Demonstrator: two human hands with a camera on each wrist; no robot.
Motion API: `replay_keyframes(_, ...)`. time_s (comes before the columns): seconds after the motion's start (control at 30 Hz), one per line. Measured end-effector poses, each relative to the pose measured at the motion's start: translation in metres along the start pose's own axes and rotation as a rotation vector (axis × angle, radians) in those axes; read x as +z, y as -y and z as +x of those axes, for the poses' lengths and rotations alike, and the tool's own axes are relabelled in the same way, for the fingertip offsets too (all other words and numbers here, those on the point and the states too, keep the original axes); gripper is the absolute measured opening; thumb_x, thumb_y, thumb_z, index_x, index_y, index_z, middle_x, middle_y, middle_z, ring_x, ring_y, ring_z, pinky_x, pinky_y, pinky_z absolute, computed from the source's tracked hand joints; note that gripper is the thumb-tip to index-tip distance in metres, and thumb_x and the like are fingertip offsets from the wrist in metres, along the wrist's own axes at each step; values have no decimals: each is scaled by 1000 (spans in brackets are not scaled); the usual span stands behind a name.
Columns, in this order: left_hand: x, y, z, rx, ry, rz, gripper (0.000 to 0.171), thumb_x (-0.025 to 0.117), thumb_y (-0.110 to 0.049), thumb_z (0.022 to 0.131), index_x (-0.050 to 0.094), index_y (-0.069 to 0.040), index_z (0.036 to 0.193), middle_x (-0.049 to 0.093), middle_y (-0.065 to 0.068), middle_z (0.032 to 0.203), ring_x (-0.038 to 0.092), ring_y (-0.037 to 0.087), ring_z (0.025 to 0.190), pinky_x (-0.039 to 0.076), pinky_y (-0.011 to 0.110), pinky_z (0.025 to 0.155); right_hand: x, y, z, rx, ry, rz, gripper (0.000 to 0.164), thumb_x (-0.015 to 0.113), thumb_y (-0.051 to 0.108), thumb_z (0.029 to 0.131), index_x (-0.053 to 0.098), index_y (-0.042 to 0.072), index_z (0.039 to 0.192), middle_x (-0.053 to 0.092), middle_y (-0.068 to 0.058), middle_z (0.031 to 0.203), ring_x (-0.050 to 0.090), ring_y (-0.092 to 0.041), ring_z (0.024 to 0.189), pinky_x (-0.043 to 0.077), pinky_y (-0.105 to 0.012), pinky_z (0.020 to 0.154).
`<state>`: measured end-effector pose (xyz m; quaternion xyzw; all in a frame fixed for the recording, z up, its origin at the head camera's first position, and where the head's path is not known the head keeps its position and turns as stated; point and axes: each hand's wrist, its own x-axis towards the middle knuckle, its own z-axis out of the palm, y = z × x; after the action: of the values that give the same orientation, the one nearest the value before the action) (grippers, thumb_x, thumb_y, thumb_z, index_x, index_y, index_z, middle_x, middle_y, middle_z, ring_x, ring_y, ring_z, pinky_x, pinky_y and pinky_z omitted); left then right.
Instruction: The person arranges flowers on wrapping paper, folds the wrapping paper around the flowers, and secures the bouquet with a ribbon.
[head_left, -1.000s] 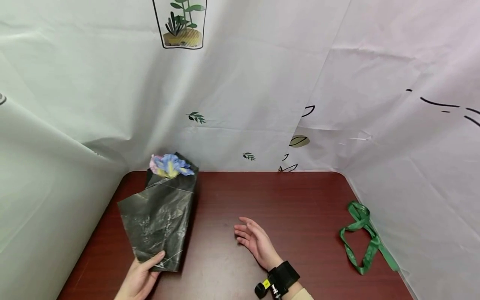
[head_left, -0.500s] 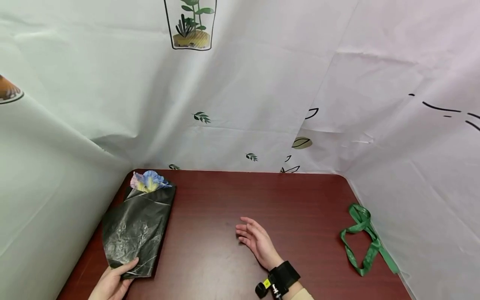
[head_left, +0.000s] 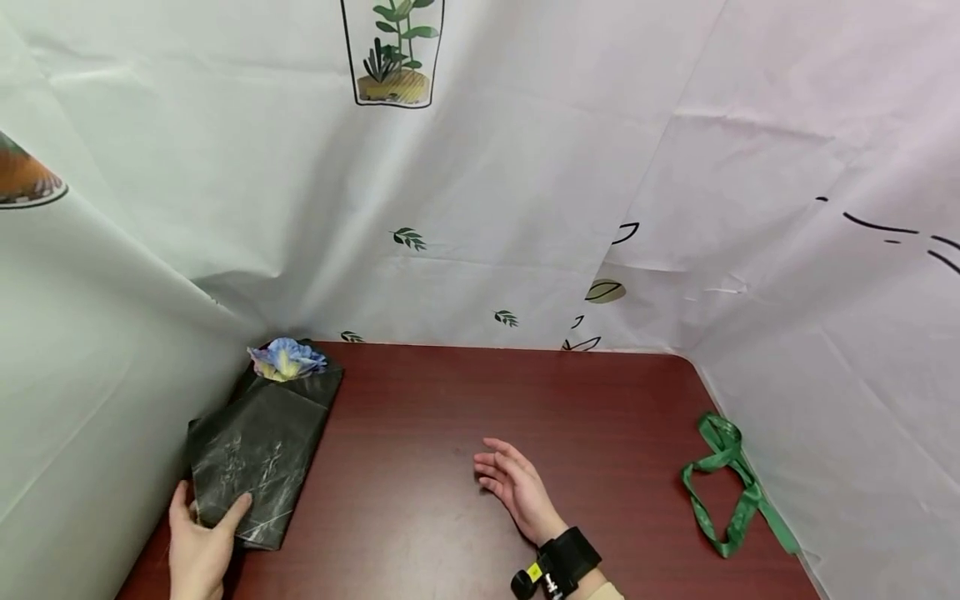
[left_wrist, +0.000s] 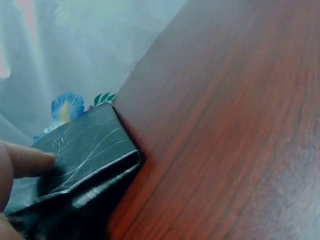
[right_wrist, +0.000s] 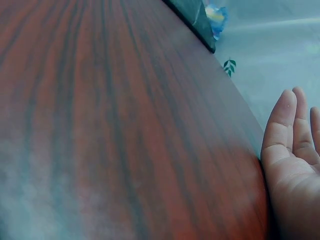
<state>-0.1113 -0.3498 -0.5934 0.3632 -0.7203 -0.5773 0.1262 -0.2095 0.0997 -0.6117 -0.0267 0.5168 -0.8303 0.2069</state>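
A flat bundle of black wrapping paper lies at the table's left side. A blue, yellow-centred flower pokes from its far end. My left hand is at the bundle's near left corner, thumb over the paper and fingers spread beside its left edge. In the left wrist view the thumb hovers over the wrapping paper and casts a shadow on it. My right hand rests on the table's middle with relaxed fingers and holds nothing. The bundle's underside is hidden.
A loosely looped green ribbon lies near the right edge of the dark red wooden table. White printed cloth hangs behind the table and along both sides. A black strap with a small device circles my right wrist.
My left hand has carried the flower bundle leftward and set it down on the table. Its fingers have come out from under the paper and spread. The right hand stays in place.
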Motion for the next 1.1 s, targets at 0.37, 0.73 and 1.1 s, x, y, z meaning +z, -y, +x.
replay_keyframes(0.37, 10, 8, -2, 207, -16, 219, 102, 70, -3, 98, 0, -7, 173, 23, 36, 165, 53, 37, 126, 49, 31, 93, -2, -2, 0, -15, -4, 2, 54, 49, 20, 115, 36, -9, 159, 69, -9, 125, 66, -21, 119, 56, -34, 100)
replay_keyframes(0.73, 8, 2, 31, 579, 432, 673, 100, 55, 7, 84, 2, 2, 169, -15, 41, 168, -21, 63, 151, -13, 83, 112, -4, -3, 0, -16, -17, -12, 51, 48, 19, 115, 39, -8, 158, 68, -11, 126, 66, -22, 119, 56, -34, 99)
replay_keyframes(1.1, -7, -1, 62, 507, 520, 733, 112, 60, 0, 78, -8, 6, 167, -2, 43, 167, -18, 63, 152, -15, 85, 108, -1, -1, 0, -13, 5, -9, 54, 49, 20, 115, 36, -9, 159, 69, -10, 126, 66, -21, 119, 55, -34, 100)
